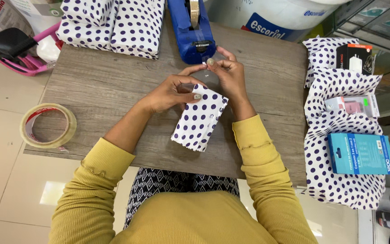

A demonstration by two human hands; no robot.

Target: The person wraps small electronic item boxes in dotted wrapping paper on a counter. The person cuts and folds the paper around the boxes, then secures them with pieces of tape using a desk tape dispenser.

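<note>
1. The left hand [170, 92] is lying on the upper end of a small polka-dot wrapped parcel [199, 118], thumb pressing the paper down and fingers closed against its top edge.
2. The right hand [230, 77] is reaching just beyond the parcel toward the blue tape dispenser [191, 31], its fingers pinching what looks like a short piece of clear tape [207, 64] at the dispenser's cutting end.
3. The parcel is lying on the wooden worktop [100, 90] directly under both hands, nearer the person than the dispenser; its long axis is running from the fingers down toward the body, tilted slightly leftward. The left hand is the one on it; the right is touching only its far corner.
4. Counted: one parcel in hand, two finished wrapped parcels [113, 22] stacked beside the dispenser, one loose tape roll [47, 126] at the worktop's left edge, and three small boxes [359, 153] sitting on sheets of dotted wrapping paper [335, 180] at the right.
</note>
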